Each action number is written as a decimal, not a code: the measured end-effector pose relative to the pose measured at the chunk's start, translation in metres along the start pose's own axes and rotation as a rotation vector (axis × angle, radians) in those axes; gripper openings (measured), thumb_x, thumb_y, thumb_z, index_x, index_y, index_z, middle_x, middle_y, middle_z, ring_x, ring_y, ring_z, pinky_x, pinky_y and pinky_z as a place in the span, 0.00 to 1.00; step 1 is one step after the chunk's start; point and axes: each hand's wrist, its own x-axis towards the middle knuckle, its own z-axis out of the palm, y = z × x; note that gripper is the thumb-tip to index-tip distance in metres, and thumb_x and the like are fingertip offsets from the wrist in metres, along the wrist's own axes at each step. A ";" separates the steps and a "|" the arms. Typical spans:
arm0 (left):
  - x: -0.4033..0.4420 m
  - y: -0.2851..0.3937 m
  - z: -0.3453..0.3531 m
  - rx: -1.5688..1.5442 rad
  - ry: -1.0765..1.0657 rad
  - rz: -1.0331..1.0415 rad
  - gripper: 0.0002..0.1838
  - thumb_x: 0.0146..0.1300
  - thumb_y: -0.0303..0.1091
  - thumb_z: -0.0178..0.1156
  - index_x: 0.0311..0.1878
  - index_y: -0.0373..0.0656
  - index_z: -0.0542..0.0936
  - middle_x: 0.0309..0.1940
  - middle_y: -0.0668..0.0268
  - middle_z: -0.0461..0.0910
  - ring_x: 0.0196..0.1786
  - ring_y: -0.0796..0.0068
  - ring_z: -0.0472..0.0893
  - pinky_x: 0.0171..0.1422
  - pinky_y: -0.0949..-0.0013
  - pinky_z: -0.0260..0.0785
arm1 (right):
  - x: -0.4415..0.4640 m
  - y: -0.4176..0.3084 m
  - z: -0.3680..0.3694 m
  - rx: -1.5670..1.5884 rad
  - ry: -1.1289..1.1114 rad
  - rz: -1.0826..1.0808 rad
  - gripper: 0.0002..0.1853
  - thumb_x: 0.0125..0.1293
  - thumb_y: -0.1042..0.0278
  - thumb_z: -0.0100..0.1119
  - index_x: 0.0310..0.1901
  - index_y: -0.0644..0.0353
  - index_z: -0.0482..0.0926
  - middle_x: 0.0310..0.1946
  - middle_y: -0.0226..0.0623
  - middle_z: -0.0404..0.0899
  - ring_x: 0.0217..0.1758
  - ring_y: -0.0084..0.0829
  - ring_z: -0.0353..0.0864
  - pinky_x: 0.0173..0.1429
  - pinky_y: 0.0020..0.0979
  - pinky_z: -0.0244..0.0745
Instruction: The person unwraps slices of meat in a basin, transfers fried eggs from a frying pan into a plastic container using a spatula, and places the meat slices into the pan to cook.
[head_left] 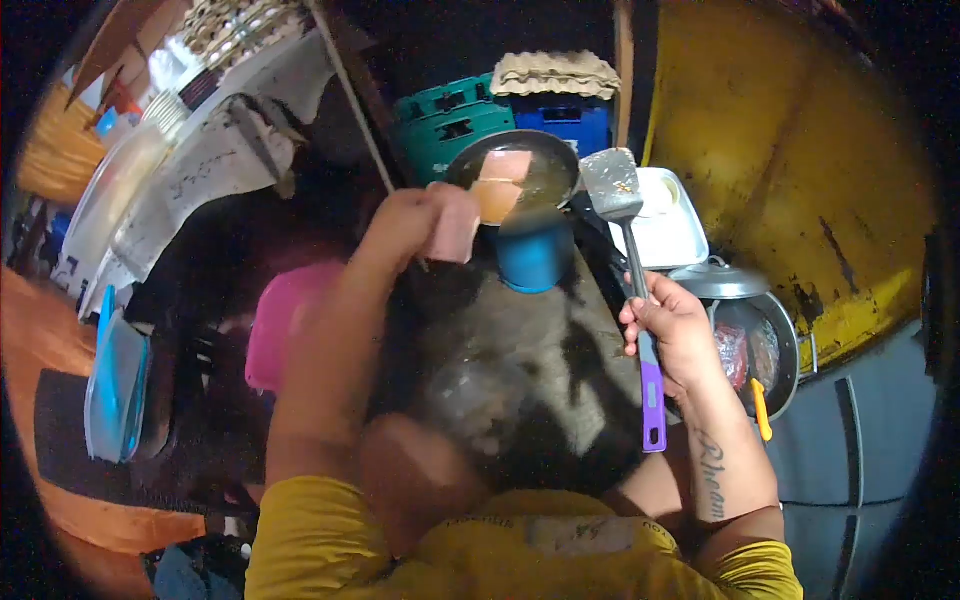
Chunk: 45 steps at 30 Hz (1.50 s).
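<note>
My left hand (408, 222) is closed on a pink slice of ham-like meat (457, 228), held just left of the frying pan's rim. The dark frying pan (552, 196) contains oil and two similar slices (506, 165), one pink and one looking more orange. My right hand (668, 325) grips a spatula (611, 180) with a metal blade and a purple handle end. Its blade points up, to the right of the pan, with bits of food stuck on it. Directly below the pan stands a blue cylinder (530, 258), blurred at the top.
A white tray (690, 235) and a pot (790, 375) with wrapped items, a lid and an orange-handled utensil are at the right. Green crates (455, 125), a blue crate and egg trays (555, 75) stand behind. A pink container (280, 325) sits left, beside a cloth-covered table (205, 170).
</note>
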 end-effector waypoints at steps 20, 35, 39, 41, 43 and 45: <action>0.135 0.043 0.166 0.704 -0.050 0.167 0.19 0.64 0.45 0.55 0.49 0.42 0.82 0.49 0.54 0.81 0.51 0.56 0.80 0.58 0.60 0.71 | -0.007 -0.002 -0.024 -0.034 0.020 0.009 0.12 0.69 0.75 0.53 0.53 0.61 0.74 0.29 0.28 0.76 0.26 0.18 0.73 0.29 0.23 0.71; -0.170 -0.119 -0.073 0.178 0.876 0.141 0.12 0.61 0.32 0.63 0.46 0.38 0.82 0.39 0.61 0.83 0.42 0.68 0.81 0.50 0.64 0.72 | -0.012 0.008 -0.008 -0.137 0.004 -0.001 0.18 0.68 0.76 0.52 0.59 0.63 0.71 0.29 0.31 0.76 0.25 0.19 0.73 0.29 0.22 0.74; -0.197 -0.203 -0.131 0.356 1.030 -0.039 0.11 0.58 0.28 0.63 0.44 0.35 0.80 0.38 0.60 0.83 0.41 0.66 0.81 0.50 0.65 0.73 | -0.007 0.022 -0.004 -0.213 -0.034 -0.021 0.17 0.69 0.74 0.51 0.59 0.63 0.72 0.29 0.30 0.75 0.24 0.18 0.73 0.27 0.21 0.74; -0.195 -0.222 -0.149 0.367 0.944 -0.253 0.12 0.57 0.30 0.63 0.43 0.35 0.81 0.37 0.57 0.84 0.42 0.64 0.83 0.51 0.64 0.73 | -0.005 0.027 -0.001 -0.200 -0.030 -0.017 0.17 0.69 0.75 0.50 0.58 0.63 0.72 0.29 0.30 0.75 0.24 0.19 0.73 0.28 0.22 0.74; -0.180 -0.223 -0.154 0.444 0.841 -0.309 0.12 0.58 0.32 0.61 0.42 0.37 0.82 0.38 0.54 0.84 0.43 0.61 0.83 0.51 0.62 0.73 | -0.003 0.032 0.004 -0.188 -0.020 -0.014 0.16 0.69 0.75 0.50 0.58 0.62 0.73 0.29 0.30 0.75 0.25 0.20 0.73 0.28 0.23 0.74; -0.157 -0.231 -0.156 0.515 0.731 -0.350 0.12 0.58 0.34 0.60 0.42 0.38 0.83 0.40 0.51 0.84 0.45 0.57 0.83 0.51 0.59 0.73 | -0.002 0.035 0.009 -0.170 -0.028 -0.046 0.15 0.69 0.74 0.51 0.56 0.62 0.74 0.29 0.30 0.75 0.25 0.19 0.73 0.28 0.22 0.73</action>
